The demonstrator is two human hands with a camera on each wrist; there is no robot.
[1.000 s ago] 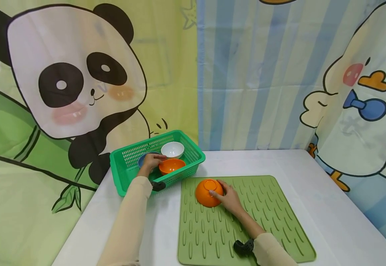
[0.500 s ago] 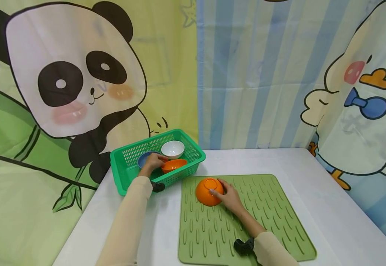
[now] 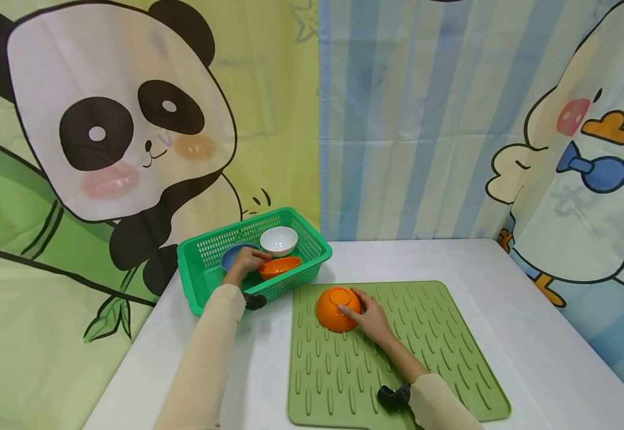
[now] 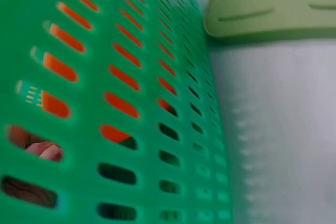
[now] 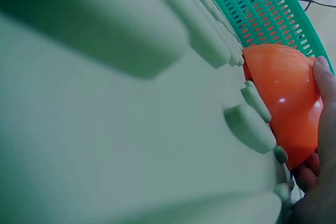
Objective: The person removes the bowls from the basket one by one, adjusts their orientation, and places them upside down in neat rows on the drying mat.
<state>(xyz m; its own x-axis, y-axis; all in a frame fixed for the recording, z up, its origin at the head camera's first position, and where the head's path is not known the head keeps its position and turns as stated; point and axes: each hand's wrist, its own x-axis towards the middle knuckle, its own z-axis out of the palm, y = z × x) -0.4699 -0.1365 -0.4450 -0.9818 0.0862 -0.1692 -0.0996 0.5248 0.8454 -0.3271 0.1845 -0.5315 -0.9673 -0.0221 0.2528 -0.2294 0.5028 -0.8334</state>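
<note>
Inside the green basket (image 3: 215,242), my left hand (image 3: 250,260) pinches the rim of an orange bowl (image 3: 281,269), which is tipped to one side. Next to that hand lies a blue bowl (image 3: 229,257), partly covered by it. Behind stands a white bowl (image 3: 278,240), mouth up. A second orange bowl (image 3: 332,315) is upside down on the green ridged mat (image 3: 387,370). My right hand (image 3: 373,322) grips this one, thumb near its foot ring and fingers at the far side. In the left wrist view, the basket's slotted wall (image 4: 84,156) hides most of the hand.
The basket stands on the white table (image 3: 260,358), at the back left beside the mat. A patterned curtain (image 3: 398,119) hangs behind the table. Each wrist wears a black device (image 3: 394,399).
The orange bowl in the basket has tilted in my left hand and shifted slightly right. My right hand and the upturned orange bowl have stayed in place.
</note>
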